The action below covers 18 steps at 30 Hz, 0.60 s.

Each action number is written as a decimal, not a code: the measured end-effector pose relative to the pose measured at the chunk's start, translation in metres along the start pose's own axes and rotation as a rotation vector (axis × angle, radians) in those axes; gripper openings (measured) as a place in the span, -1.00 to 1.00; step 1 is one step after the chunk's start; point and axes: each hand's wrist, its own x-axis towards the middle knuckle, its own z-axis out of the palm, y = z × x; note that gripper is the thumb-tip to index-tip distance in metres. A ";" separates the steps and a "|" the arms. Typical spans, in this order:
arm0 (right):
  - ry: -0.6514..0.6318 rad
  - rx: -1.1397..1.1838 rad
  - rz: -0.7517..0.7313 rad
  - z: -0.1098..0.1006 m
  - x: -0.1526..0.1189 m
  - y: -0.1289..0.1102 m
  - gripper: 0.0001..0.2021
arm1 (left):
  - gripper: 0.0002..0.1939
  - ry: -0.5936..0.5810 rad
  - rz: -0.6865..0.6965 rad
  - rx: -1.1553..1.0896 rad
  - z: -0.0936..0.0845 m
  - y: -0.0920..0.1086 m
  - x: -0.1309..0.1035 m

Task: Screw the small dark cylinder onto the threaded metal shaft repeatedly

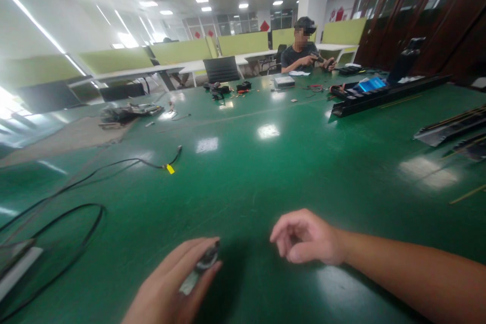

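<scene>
At the bottom centre, my left hand (172, 283) grips a small dark and silvery object (207, 259) between thumb and fingers; it is too blurred to name. My right hand (304, 238) hangs over the green table (243, 172) to the right, apart from the left one. Its fingers are curled loosely, with a gap between them and the thumb, and nothing shows in it.
A black cable (140, 160) with a yellow tag runs along the left. Long black rails (395, 96) lie at the right. Across the table sits a person (298, 58) holding something dark. Small parts and a white box (284, 82) lie near the far edge.
</scene>
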 end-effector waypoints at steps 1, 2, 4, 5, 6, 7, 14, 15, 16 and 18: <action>0.074 -0.017 -0.053 0.001 0.000 0.000 -0.60 | -0.70 -0.063 0.026 -0.026 0.008 0.008 0.013; 0.154 -0.039 -0.107 0.001 -0.001 0.000 -0.59 | -0.71 -0.119 0.039 -0.054 0.016 0.017 0.027; 0.293 -0.052 -0.185 0.001 -0.001 -0.001 -0.57 | -0.73 -0.182 0.042 -0.101 0.031 0.034 0.049; 0.338 -0.033 -0.206 0.000 0.000 -0.002 -0.56 | -0.74 -0.208 0.036 -0.119 0.037 0.040 0.057; 0.369 -0.004 -0.219 -0.001 0.000 -0.002 -0.54 | -0.74 -0.231 0.030 -0.135 0.043 0.044 0.062; 0.386 0.023 -0.224 -0.001 0.000 -0.002 -0.53 | -0.75 -0.254 0.023 -0.149 0.048 0.046 0.064; 0.329 -0.180 -0.121 0.000 0.001 0.003 -0.42 | -0.43 -0.160 -0.130 -0.199 0.074 0.027 0.044; 0.336 -0.255 -0.090 0.001 0.001 0.003 -0.42 | -0.50 -0.161 -0.130 -0.199 0.075 0.025 0.042; 0.347 -0.332 -0.061 0.002 0.002 0.003 -0.42 | -0.59 -0.172 -0.115 -0.196 0.075 0.023 0.042; 0.364 -0.481 -0.026 0.005 0.002 0.002 -0.44 | -0.73 -0.191 -0.056 -0.197 0.073 0.022 0.044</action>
